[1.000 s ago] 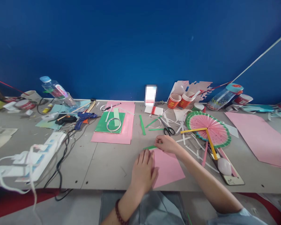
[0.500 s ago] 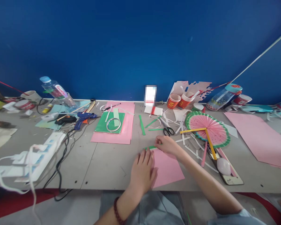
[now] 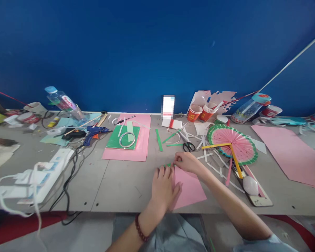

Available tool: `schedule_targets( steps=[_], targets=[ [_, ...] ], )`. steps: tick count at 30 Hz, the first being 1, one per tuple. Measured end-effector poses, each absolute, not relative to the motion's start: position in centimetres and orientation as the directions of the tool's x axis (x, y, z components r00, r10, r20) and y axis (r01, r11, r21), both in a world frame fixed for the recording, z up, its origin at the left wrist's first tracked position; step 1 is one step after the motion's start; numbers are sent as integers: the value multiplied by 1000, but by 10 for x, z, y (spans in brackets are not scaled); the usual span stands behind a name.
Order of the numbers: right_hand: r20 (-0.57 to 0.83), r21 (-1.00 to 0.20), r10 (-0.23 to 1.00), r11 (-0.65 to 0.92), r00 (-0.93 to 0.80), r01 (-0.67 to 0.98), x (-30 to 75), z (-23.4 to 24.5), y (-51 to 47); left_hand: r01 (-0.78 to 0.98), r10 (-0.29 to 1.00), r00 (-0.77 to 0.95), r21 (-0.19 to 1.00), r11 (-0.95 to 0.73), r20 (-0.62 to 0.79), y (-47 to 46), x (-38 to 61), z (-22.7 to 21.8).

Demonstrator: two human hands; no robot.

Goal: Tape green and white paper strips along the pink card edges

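Note:
A pink sheet of paper (image 3: pixel 191 190) lies near the table's front edge, with a narrow green paper strip (image 3: pixel 169 164) along its far edge. My left hand (image 3: pixel 161 185) rests on the left part of the sheet, fingers stretched out and their tips at the strip. At the strip's right part, my right hand (image 3: pixel 186 162) has its fingers pinched together over the paper's far edge; they hide what lies beneath. Black-handled scissors (image 3: pixel 189 146) lie just beyond my right hand, close to loose green paper strips (image 3: pixel 159 140).
Right of my hands lies a watermelon-patterned paper fan (image 3: pixel 232 143) among white paper scraps. Left stand a blue glue gun (image 3: pixel 96 133), a power strip (image 3: pixel 48 175) and a green paper pack (image 3: pixel 115 138) under a roll of tape (image 3: pixel 127 140). Red paper cups (image 3: pixel 194 113) stand at the back.
My left hand has slid slightly to the right along the sheet's far edge, towards my right hand. My right hand has barely moved.

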State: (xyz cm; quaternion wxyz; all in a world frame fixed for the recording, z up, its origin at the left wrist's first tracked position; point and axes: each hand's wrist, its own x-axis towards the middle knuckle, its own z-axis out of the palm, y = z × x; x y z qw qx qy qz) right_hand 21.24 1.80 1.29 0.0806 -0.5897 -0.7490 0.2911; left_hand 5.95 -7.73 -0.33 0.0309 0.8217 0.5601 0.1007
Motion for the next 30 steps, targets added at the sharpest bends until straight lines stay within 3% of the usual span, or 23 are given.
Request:
schedule_targets(
  steps=[8, 14, 19, 30],
  targets=[
    [-344, -688, 868, 27, -359, 725, 217, 15, 18, 919, 926, 356, 134, -372, 127, -78, 60, -5],
    [-382, -690, 849, 1, -365, 724, 223, 22, 19, 922, 928, 349, 127, -365, 131, -78, 61, -4],
    [-312, -624, 900, 49, -306, 780, 233, 30, 19, 919, 928, 348, 146, -366, 134, -79, 59, -4],
    [-155, -596, 934, 171, -321, 785, 241, 20, 7, 910, 925, 363, 171, -377, 111, -79, 56, -6]
  ],
)
